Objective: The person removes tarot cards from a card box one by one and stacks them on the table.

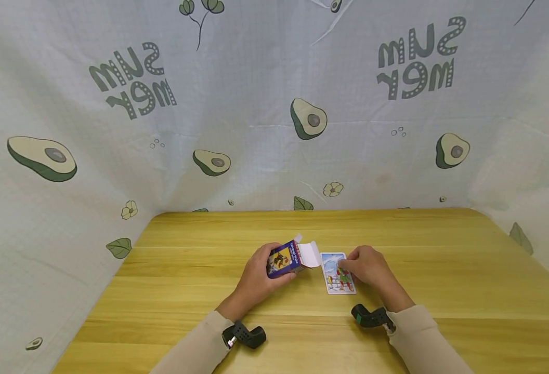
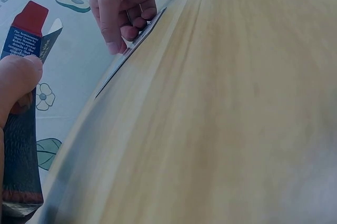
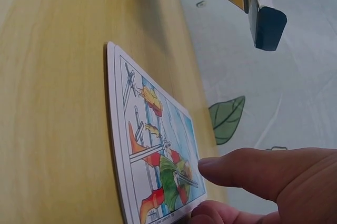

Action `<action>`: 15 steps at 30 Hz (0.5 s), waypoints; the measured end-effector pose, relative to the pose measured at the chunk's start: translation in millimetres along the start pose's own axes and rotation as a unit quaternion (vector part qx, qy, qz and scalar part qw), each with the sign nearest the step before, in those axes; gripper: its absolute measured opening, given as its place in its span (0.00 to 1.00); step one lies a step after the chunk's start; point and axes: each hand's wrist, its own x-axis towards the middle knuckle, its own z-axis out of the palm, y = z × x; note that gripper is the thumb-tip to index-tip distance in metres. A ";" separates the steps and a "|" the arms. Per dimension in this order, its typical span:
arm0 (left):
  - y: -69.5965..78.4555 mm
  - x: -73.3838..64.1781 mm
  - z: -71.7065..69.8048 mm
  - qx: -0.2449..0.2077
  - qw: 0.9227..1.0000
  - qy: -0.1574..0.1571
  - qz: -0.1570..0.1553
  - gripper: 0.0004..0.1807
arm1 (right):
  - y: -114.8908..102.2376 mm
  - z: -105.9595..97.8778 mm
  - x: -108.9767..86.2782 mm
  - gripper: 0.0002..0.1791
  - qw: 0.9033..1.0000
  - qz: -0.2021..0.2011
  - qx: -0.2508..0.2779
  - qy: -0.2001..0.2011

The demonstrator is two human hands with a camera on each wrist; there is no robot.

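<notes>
My left hand [image 1: 256, 272] grips a small purple card box [image 1: 280, 261] with "Universal Waite" on its front, holding it tilted above the table. The box's white top flap [image 1: 310, 254] hangs open toward the right. Just right of it, a thin stack of illustrated tarot cards [image 1: 331, 278] lies face up on the wood. On the top card [image 3: 167, 174] is a figure in green and red carrying swords. My right hand [image 1: 370, 267] pinches the stack at its right edge, thumb on the face side and the other fingers curled by the edge, partly hidden.
The cards lie on a yellow wooden table [image 1: 199, 244]. Behind and beside it hangs a pale cloth [image 1: 256, 93] printed with avocados and leaves. Black camera mounts [image 1: 244, 335] sit on both wrists, close over the tabletop.
</notes>
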 end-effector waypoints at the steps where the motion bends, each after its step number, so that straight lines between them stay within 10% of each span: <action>1: -0.1 0.0 0.1 0.001 1.000 0.000 0.000 0.40 | 0.1 0.0 0.1 0.16 1.000 0.000 0.000 0.000; 15: -1.3 -0.3 0.7 0.001 1.000 0.002 0.004 0.40 | 0.0 -1.3 1.5 0.18 1.000 0.004 0.013 0.002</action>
